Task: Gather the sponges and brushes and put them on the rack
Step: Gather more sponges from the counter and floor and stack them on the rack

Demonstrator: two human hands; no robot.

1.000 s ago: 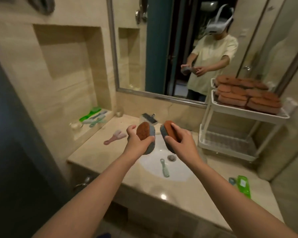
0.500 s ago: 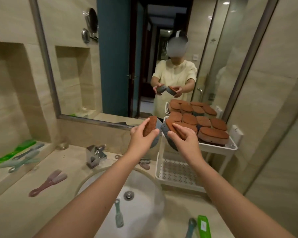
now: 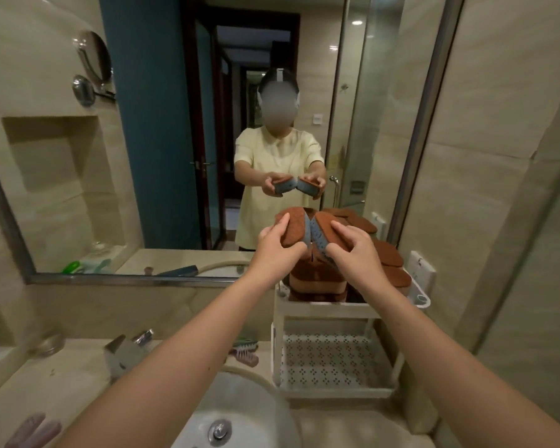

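My left hand (image 3: 277,245) grips a brown-topped, blue-grey sponge (image 3: 295,229), and my right hand (image 3: 353,250) grips a second such sponge (image 3: 324,232). Both sponges are held side by side, tilted, just above the top shelf of the white two-tier rack (image 3: 324,307). That shelf carries a pile of several brown sponges (image 3: 388,261). The lower perforated shelf (image 3: 330,360) holds nothing I can see. A pink and green brush (image 3: 246,350) lies on the counter left of the rack. Another pink brush (image 3: 34,431) lies at the lower left.
A round white sink (image 3: 249,412) with a chrome tap (image 3: 126,349) sits below my arms. The wall mirror (image 3: 175,140) runs behind the counter. A wall socket (image 3: 421,270) is right of the rack. A small glass (image 3: 50,342) stands at the counter's left.
Both hands have carried their sponges up and forward, from over the sink to just above the rack's top shelf. The view has swung right toward the rack.
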